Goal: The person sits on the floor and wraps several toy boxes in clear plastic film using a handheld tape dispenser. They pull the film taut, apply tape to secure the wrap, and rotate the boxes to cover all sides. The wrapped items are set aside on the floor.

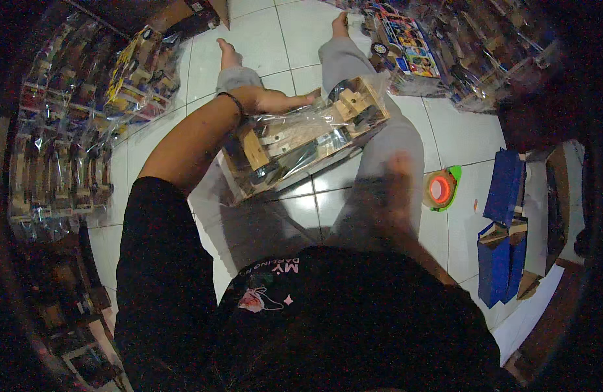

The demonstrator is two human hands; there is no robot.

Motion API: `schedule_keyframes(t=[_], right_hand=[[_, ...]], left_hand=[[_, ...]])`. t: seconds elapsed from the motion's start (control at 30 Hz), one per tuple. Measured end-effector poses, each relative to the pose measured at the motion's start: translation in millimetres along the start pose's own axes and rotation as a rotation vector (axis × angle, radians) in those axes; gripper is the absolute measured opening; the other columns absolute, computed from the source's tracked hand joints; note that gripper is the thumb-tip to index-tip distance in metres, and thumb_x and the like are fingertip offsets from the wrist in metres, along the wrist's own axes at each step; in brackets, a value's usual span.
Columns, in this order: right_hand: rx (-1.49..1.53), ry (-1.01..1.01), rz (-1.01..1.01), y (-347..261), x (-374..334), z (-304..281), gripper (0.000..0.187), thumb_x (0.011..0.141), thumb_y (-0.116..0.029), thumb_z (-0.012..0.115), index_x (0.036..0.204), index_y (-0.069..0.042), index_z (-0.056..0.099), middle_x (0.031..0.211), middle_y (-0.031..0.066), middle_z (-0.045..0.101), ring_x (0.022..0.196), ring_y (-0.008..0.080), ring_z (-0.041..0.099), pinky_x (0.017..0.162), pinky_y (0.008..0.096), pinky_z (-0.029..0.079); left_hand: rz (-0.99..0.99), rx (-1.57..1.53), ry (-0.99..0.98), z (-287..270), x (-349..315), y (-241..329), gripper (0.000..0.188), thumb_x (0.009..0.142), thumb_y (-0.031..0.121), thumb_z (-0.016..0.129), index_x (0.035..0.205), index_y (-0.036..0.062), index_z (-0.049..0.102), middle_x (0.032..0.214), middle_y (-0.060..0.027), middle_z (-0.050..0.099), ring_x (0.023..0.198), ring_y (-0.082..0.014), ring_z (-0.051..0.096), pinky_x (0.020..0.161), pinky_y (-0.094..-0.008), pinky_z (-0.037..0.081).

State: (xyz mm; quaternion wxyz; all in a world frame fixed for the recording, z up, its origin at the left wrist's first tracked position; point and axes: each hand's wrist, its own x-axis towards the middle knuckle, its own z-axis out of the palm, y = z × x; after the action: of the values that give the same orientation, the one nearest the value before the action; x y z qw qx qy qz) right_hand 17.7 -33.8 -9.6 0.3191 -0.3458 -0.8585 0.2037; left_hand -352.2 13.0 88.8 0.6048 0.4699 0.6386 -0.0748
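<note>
A wooden toy vehicle in clear plastic wrap lies tilted across my lap, its underside with dark wheels and wooden blocks facing up. My left hand reaches over its far edge and grips it there; some fingers are hidden behind the package. My right hand is apart from the package, above my right thigh, and smeared by motion, so its fingers cannot be made out. To the right of that hand, a tape dispenser with a green edge and an orange-red ring sits on the tiles.
Wrapped wooden toys are stacked along the left, with more wrapped toys at the far right. A colourful printed package lies by my right foot. Blue boxes stand on the right, beside a white sheet. White tiles cover the floor.
</note>
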Motion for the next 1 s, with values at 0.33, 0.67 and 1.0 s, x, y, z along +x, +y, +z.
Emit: schedule_keyframes(t=[0.33,0.67,1.0], right_hand=[[0.696,0.362,0.027,-83,160,102,0.057,0.097,-0.030,0.040,0.141,0.004,0.029,0.145,0.0182,0.033,0.138,0.0243,0.028,0.113,0.0340,0.021],[1.413,-0.124,0.778,-23,183,88,0.064,0.093,-0.046,0.044,0.136,0.001,0.042,0.135,0.0192,0.046,0.125,0.0254,0.043,0.102,0.0355,0.036],[0.953,-0.161,0.202,-96,196,9,0.056,0.090,-0.044,0.053,0.128,-0.002,0.052,0.119,0.0163,0.060,0.104,0.0239,0.059,0.091,0.0350,0.046]], left_hand=[[0.370,-0.782,0.515,28,-42,-48,0.083,0.090,0.069,0.022,0.145,0.0064,0.025,0.138,-0.0128,0.043,0.127,-0.0241,0.043,0.107,-0.0377,0.034],[0.920,-1.199,0.711,211,-98,-11,0.080,0.090,0.054,0.046,0.147,0.0041,0.020,0.144,-0.0123,0.034,0.129,-0.0228,0.036,0.107,-0.0343,0.029],[0.819,-1.009,0.804,240,-111,-19,0.081,0.088,0.023,0.053,0.147,-0.0020,0.004,0.142,-0.0175,0.032,0.130,-0.0238,0.032,0.108,-0.0300,0.025]])
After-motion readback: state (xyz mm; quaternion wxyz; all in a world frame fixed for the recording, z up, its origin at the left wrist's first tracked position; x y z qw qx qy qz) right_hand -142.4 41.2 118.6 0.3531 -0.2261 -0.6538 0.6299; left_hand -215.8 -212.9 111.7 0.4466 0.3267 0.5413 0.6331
